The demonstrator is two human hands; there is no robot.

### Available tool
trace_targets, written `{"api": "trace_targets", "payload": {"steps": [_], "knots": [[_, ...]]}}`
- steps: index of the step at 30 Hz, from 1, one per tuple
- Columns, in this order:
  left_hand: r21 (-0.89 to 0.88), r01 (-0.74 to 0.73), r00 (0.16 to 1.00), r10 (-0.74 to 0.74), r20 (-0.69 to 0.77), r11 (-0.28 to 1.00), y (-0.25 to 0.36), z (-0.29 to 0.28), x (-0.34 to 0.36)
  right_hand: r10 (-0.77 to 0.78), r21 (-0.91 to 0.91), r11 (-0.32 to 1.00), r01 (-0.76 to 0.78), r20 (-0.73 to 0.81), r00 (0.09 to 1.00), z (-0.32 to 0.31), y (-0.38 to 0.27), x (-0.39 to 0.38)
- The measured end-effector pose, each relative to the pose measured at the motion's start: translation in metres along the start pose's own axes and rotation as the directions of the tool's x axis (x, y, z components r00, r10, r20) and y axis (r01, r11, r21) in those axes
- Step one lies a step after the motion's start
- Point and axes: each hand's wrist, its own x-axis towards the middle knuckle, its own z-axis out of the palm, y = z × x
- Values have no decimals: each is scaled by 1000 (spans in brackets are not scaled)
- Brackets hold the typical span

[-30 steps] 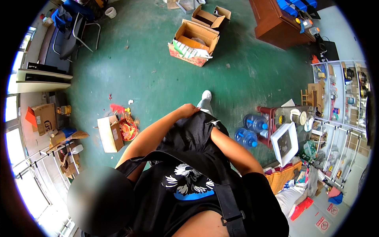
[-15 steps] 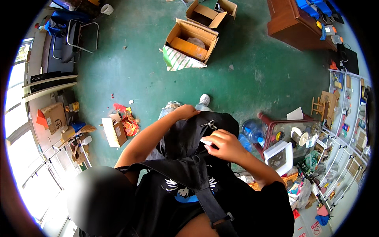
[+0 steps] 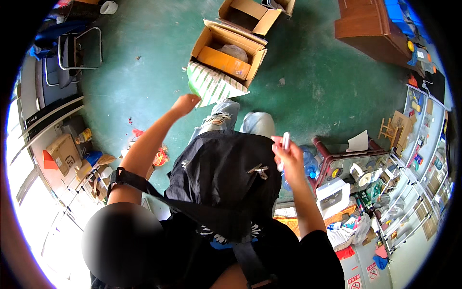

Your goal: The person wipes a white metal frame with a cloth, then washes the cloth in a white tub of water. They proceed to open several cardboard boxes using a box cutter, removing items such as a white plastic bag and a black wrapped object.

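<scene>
Though earlier on black cloth (image 3: 216, 161), left hand (image 3: 186, 104) beside striped flap (image 3: 216, 85), fingers (image 3: 196, 98) unclear, right hand (image 3: 290, 158) round white stick (image 3: 286, 140)

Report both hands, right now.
Left hand: fingers bent at the edge of the striped flap; whether it grips cannot be told.
Right hand: closed, holding a slim white object.

1. The slim stick (image 3: 287, 140) I hold is whitish.
2. My bag (image 3: 216, 166) is plain black.
3. My jeans (image 3: 260, 124) are pale blue.
4. I see a green-and-white striped sheet (image 3: 215, 84).
5. The floor (image 3: 154, 62) is green.
</scene>
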Motion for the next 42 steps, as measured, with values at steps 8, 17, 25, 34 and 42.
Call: {"api": "trace_targets", "payload": {"steps": [8,17,25,34,42], "knots": [[56,-44,946,60,-317,997,-30,-38,173,-193,-468,881,70,-221,956,-29,75,294],[-98,361,740,-349,-575,927,-95,-3,285,-47,-878,466,-104,-142,989,-23,144,544],[-229,465,704,-515,-489,855,-132,27,323,111,-943,316,-107,-75,991,-31,151,589],[-320,404,637,-514,-574,857,-129,25,340,214,-913,385,-133,-51,975,-35,151,601],[-591,519,205,-761,-615,617,-124,70,261,-130,-881,474,-4,-75,989,-22,49,592]]}}
